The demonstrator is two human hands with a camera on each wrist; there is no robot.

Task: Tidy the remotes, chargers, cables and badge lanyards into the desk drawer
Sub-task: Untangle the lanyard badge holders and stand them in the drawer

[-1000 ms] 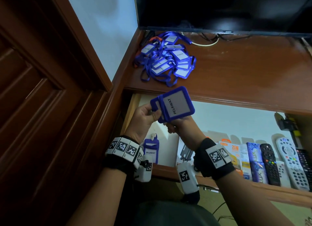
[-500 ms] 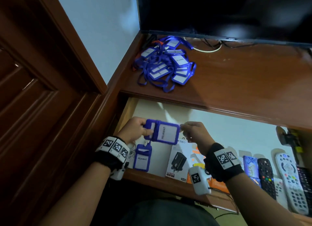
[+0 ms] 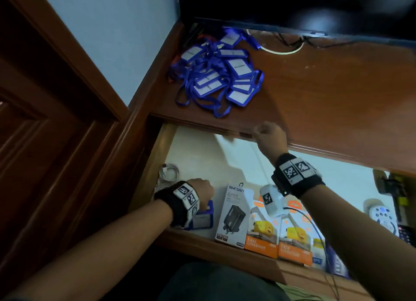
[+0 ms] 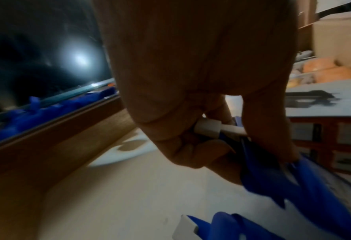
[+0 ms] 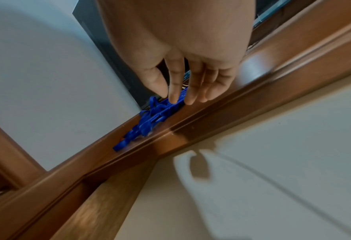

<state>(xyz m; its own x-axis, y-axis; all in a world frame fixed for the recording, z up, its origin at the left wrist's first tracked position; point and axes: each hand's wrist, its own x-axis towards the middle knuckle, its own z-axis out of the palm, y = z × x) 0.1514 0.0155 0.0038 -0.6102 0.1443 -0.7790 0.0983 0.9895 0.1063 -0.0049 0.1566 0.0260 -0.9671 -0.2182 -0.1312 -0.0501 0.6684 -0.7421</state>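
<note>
Reaching for the lanyard pile (image 3: 216,75) | it lies up-left of your right hand (image 3: 269,135), the nearer, fingers (image 5: 173,87) loosely spread | left hand (image 3: 200,193) pinches a badge (image 4: 293,183) in the drawer (image 3: 225,156).

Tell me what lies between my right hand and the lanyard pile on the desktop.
Only bare brown wooden desktop separates right hand from tangled blue lanyard pile, per head view.
</note>
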